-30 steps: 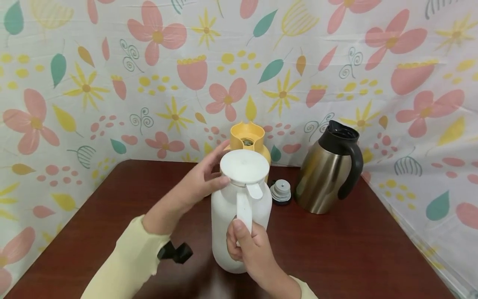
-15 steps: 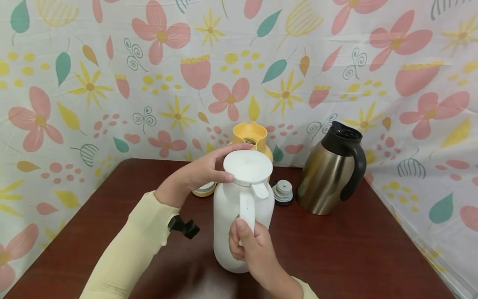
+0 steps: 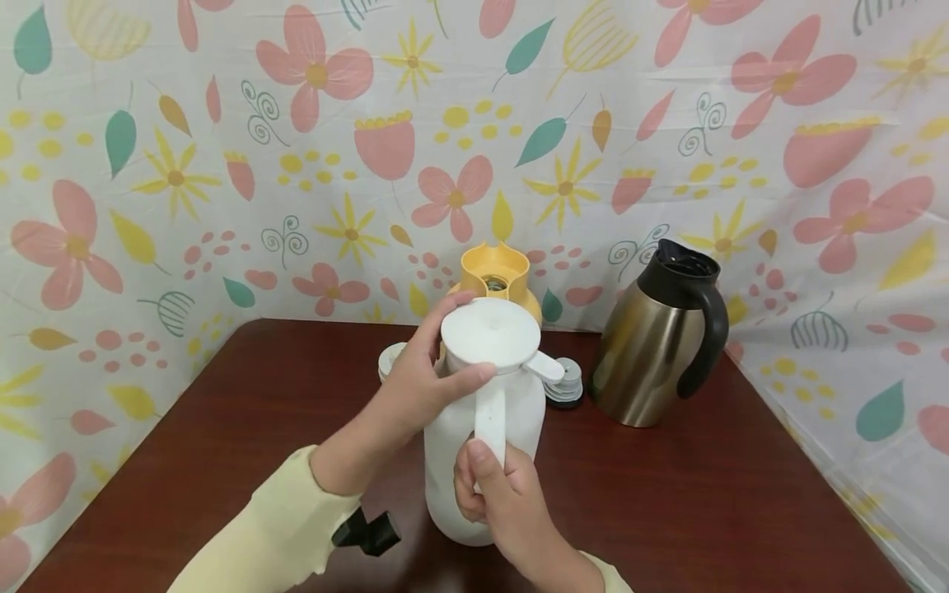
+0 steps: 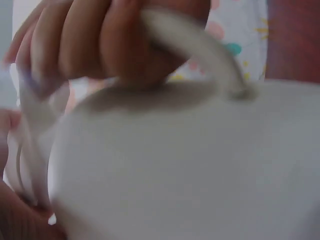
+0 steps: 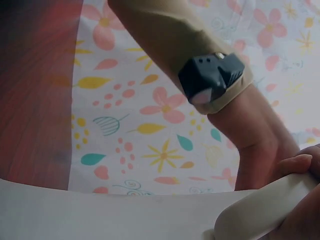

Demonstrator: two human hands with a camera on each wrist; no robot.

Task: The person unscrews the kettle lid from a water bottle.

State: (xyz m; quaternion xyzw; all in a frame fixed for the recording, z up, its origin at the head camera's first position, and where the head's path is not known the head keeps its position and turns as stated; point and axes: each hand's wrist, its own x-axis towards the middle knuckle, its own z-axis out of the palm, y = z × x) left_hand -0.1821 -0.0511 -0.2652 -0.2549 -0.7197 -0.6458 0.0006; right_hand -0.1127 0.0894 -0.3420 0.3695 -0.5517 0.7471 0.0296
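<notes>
A white thermos jug stands upright on the dark red-brown table, its handle facing me. My left hand grips the round white lid, thumb along the near rim and fingers around the far left side. The lid's small tab points right, away from the handle. Lower down, my right hand holds the handle, thumb on top. In the left wrist view the jug's body fills much of the frame, with the right hand's curled fingers above it. The left hand's far fingertips are partly hidden.
Behind the white jug stands a yellow jug with its top uncovered. A steel jug with black top and handle is at right. Beside it lies a grey stopper. A pale round lid shows partly behind my left hand.
The lid's tab has swung from beside the handle out to the right. My left hand has turned with it, its thumb sliding rightward along the rim. My right hand stays on the handle.
</notes>
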